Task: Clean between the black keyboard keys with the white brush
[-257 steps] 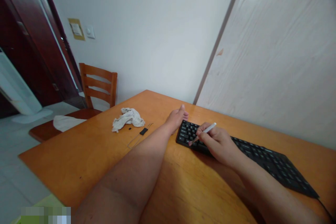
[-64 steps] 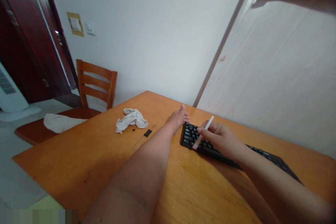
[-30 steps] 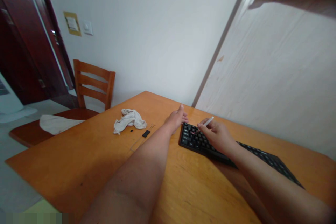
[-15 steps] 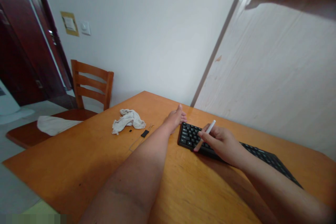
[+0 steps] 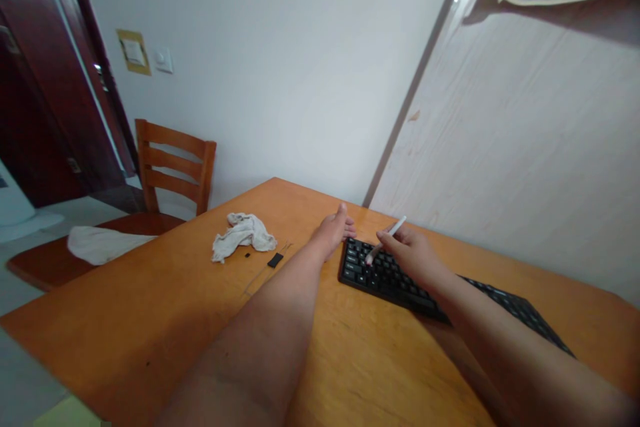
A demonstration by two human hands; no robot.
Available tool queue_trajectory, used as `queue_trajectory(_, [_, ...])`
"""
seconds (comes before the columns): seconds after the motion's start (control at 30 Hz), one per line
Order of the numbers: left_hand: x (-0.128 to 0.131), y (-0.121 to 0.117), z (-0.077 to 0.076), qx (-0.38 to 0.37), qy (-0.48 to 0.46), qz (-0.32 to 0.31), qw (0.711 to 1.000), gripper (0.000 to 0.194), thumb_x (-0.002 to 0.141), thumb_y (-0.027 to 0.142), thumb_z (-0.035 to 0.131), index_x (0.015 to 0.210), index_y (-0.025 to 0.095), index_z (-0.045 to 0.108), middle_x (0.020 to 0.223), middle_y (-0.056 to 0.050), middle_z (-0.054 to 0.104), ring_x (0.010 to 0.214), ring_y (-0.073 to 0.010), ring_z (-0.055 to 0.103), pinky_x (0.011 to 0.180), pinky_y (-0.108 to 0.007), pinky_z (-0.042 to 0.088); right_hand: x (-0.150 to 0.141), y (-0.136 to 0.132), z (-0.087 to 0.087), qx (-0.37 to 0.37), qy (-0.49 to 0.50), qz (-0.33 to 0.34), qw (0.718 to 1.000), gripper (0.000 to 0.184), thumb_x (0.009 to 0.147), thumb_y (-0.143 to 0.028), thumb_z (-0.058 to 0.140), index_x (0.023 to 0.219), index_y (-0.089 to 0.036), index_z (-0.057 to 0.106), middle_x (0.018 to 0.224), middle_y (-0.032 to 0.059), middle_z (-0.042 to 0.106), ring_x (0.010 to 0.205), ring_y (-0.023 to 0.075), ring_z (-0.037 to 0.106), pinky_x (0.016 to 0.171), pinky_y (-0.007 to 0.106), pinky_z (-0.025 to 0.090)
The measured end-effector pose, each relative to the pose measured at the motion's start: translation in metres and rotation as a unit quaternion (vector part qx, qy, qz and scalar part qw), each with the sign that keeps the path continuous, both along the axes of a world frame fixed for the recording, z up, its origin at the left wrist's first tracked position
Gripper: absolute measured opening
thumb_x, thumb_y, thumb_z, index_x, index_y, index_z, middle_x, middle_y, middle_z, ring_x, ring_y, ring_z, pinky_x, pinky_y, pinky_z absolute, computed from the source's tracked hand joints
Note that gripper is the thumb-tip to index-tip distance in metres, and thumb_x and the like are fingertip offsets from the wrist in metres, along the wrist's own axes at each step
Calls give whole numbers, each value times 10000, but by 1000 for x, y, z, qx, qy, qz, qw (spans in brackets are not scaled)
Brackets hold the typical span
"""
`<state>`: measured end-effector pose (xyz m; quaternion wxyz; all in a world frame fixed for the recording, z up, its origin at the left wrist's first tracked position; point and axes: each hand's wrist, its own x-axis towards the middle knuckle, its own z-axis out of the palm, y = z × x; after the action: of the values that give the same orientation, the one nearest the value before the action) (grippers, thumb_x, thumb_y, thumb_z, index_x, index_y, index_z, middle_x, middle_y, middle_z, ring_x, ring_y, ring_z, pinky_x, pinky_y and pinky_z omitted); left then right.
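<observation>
A black keyboard (image 5: pixel 400 283) lies across the wooden table. My right hand (image 5: pixel 407 250) pinches a small brush (image 5: pixel 397 225) with a white handle, its bristle end down at the keys on the left part of the keyboard. At the keyboard's far left corner rests my left hand (image 5: pixel 333 232), thumb raised and fingers stretched out, steadying nothing that I can see wrapped in it. My right forearm hides part of the keyboard's middle. Left of my left forearm lie a black rectangular piece (image 5: pixel 275 260), a tiny black piece (image 5: pixel 247 255) and a thin wire (image 5: pixel 257 280).
A crumpled whitish cloth (image 5: pixel 243 235) sits on the table (image 5: pixel 345 360) to the left. Beyond the left table edge stands a wooden chair (image 5: pixel 175 160) with another pale cloth (image 5: pixel 105 243) on its seat. A white wall (image 5: pixel 280 80) borders the table's far side.
My right hand has moved the brush a little up and left, from the keyboard's front edge onto the keys. My left hand stays at the corner. The view has shifted slightly.
</observation>
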<state>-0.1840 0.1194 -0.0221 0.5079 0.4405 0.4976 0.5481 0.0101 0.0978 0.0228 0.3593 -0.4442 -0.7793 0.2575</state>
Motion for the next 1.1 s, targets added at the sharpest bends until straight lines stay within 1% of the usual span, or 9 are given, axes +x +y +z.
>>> queue_trajectory(0.1, [0, 0, 0, -1, 0, 1, 1000, 737, 902, 758, 251, 969, 130, 631, 1019, -168, 726, 887, -234, 712, 798, -329, 519, -3, 13, -4, 15, -5, -13, 1000, 354, 881, -521, 535, 830, -189, 644, 747, 63, 718, 705, 219, 635, 690, 340, 465])
queue_trajectory(0.2, [0, 1, 0, -3, 0, 1, 1000, 744, 897, 765, 250, 968, 132, 632, 1014, -168, 727, 875, -237, 712, 796, -335, 521, -6, 21, -6, 43, -17, -31, 998, 375, 879, -538, 532, 850, -187, 660, 716, 50, 701, 671, 212, 621, 650, 324, 447])
queue_trajectory(0.3, [-1, 2, -1, -3, 3, -3, 1000, 758, 881, 785, 255, 966, 135, 635, 1012, -167, 728, 887, -242, 712, 796, -335, 522, -9, 23, -6, 76, -25, -56, 995, 381, 880, -541, 532, 889, -187, 672, 708, 38, 683, 662, 209, 606, 630, 317, 425])
queue_trajectory(0.43, [-2, 3, -1, 1, 7, -5, 1000, 783, 872, 799, 234, 956, 135, 641, 1013, -170, 730, 875, -239, 713, 796, -336, 523, -11, 20, -5, 87, -34, -58, 994, 359, 886, -521, 535, 867, -190, 674, 710, 40, 671, 680, 212, 607, 633, 316, 412])
queue_trajectory(0.57, [-1, 4, -2, 3, 5, -4, 1000, 789, 867, 802, 245, 960, 125, 641, 1005, -177, 729, 860, -239, 716, 789, -335, 526, -4, 10, -3, 74, -63, -50, 994, 339, 901, -498, 527, 850, -197, 673, 717, 42, 679, 682, 210, 618, 645, 318, 423])
queue_trajectory(0.7, [-1, 5, -2, -1, 2, -2, 1000, 782, 878, 789, 239, 971, 121, 635, 972, -176, 730, 858, -242, 716, 789, -336, 525, 5, -3, 0, 73, -78, -21, 994, 308, 922, -465, 514, 828, -207, 653, 770, 47, 698, 733, 214, 640, 684, 323, 448])
queue_trajectory(0.83, [-1, 4, -2, -2, 2, 1, 1000, 762, 880, 784, 258, 951, 129, 640, 988, -173, 732, 878, -243, 714, 797, -336, 524, 12, -20, 5, 71, -92, 9, 993, 299, 934, -452, 511, 826, -213, 655, 804, 55, 717, 775, 226, 660, 721, 338, 464])
queue_trajectory(0.93, [-1, 4, -1, -2, 3, 1, 1000, 755, 881, 783, 262, 949, 133, 640, 1008, -171, 732, 886, -242, 714, 800, -337, 521, 15, -34, 9, 49, -88, 35, 994, 298, 945, -449, 506, 831, -218, 655, 815, 58, 733, 786, 228, 672, 729, 342, 471])
queue_trajectory(1.1, [-2, 4, -1, -2, 4, 1, 1000, 763, 877, 790, 257, 959, 133, 636, 1025, -176, 730, 888, -242, 716, 793, -338, 518, 20, -56, 18, -7, -69, 66, 995, 261, 945, -429, 523, 831, -216, 622, 802, 55, 744, 781, 224, 682, 757, 343, 477])
